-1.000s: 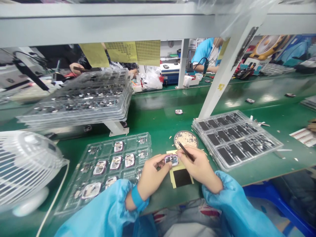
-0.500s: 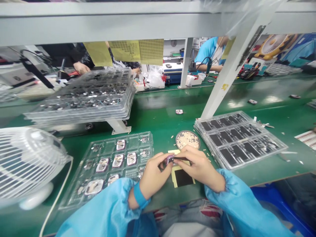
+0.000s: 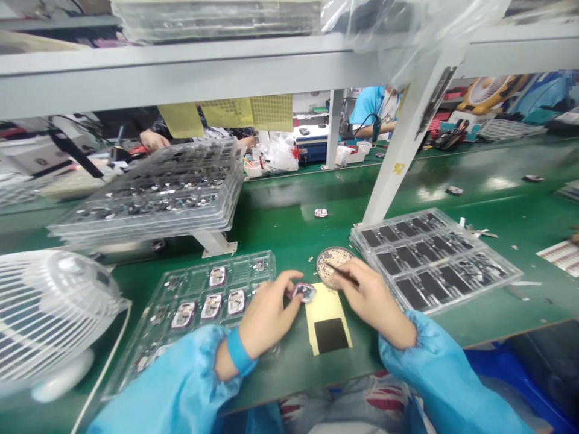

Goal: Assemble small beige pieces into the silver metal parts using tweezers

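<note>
Between the thumb and fingers of my left hand is a small purple-rimmed watch case with electronic parts inside. My right hand grips dark tweezers, whose tips reach over a round dish of tiny beige pieces. Below the hands lies a yellow sheet with a black square on it. By my left forearm, a clear compartment tray holds several similar watch cases, partly hidden by the sleeve.
A white fan stands at the left. Stacked trays of parts sit on a raised support behind. To the right are trays of black screens beside a slanted white post. Across the bench, a co-worker's hand shows.
My right hand has moved away from the watch case, carrying the tweezers to the dish. My left hand has shifted slightly left with the case. The camera view has tilted up.
</note>
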